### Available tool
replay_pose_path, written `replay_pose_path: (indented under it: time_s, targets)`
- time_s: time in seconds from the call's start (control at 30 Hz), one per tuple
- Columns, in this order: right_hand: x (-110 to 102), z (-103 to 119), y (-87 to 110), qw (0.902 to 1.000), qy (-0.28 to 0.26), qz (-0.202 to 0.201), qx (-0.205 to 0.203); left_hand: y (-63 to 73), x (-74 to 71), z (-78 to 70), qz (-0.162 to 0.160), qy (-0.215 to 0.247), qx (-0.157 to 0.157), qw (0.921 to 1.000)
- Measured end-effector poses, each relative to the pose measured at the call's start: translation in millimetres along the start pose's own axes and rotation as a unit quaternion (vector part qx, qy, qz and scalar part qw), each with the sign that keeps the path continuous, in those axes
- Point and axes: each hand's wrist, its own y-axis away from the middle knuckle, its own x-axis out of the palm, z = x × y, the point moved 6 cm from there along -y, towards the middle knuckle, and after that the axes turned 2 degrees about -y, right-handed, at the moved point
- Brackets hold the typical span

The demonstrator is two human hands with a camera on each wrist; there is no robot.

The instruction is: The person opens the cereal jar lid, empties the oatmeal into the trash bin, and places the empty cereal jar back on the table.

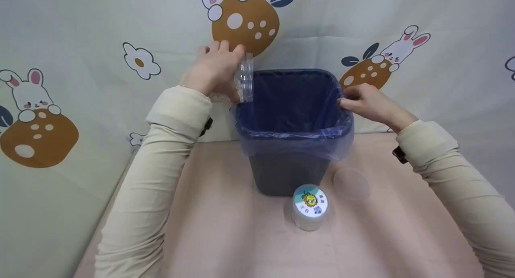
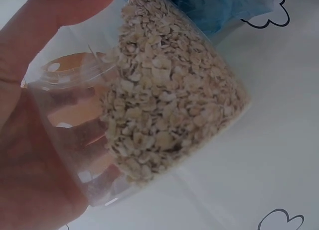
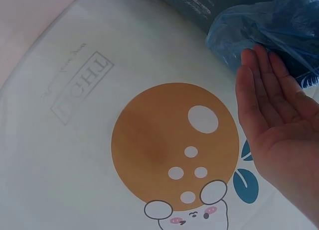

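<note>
From here, the left hand [image 1: 217, 71] grips a tilted clear jar [image 1: 248, 79] of flaky oats [image 2: 162, 90]; the right hand [image 1: 369, 103], fingers straight and together, touches a tapered bin's [image 1: 287, 173] crinkled liner [image 1: 289, 146].

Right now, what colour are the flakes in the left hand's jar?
Flakes are pale beige, clearest in the left wrist view.

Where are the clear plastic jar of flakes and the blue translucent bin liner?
Clear plastic jar of flakes [image 2: 159, 103]: left wrist view, flake-filled side wall.
Blue translucent bin liner [image 1: 287, 145]: head view, front overhang below the rim.
</note>
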Motion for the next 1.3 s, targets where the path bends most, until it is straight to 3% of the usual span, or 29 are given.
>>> replay_pose_path:
  time_s: [1.3]
  targets:
    - [0.9, 0.0, 1.2, 0.9997, -0.022, 0.002, 0.011, 0.3, -2.5, -8.1, 0.019, -0.029, -0.006, 0.9994]
